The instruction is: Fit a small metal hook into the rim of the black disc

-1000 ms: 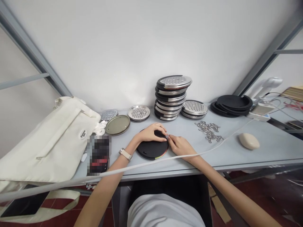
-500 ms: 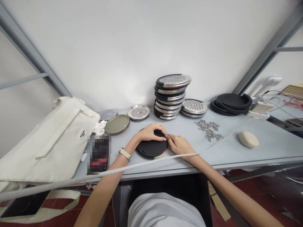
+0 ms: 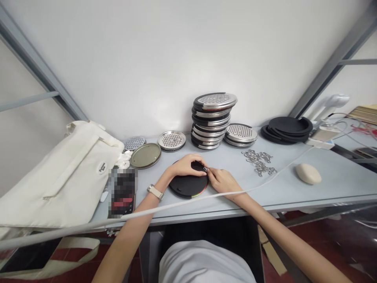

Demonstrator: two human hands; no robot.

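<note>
1. L hand (image 3: pixel 188 165): curled over far edge of black disc (image 3: pixel 188 185), thumb & fingers nearly closed around small metal clip (image 3: pixel 205 169) at disc's R rim.
2. R hand (image 3: pixel 221 181): thumb & index pinched on same clip, other fingers folded.
3. Disc lies flat on worktop (image 3: pixel 282 188), near front edge, w/ red-yellow strip on its R rim.
4. Behind disc: tall stack of silver-and-black discs (image 3: pixel 211 122); loose clips (image 3: pixel 259 162) to R, olive disc (image 3: pixel 145 155) to L.
</note>
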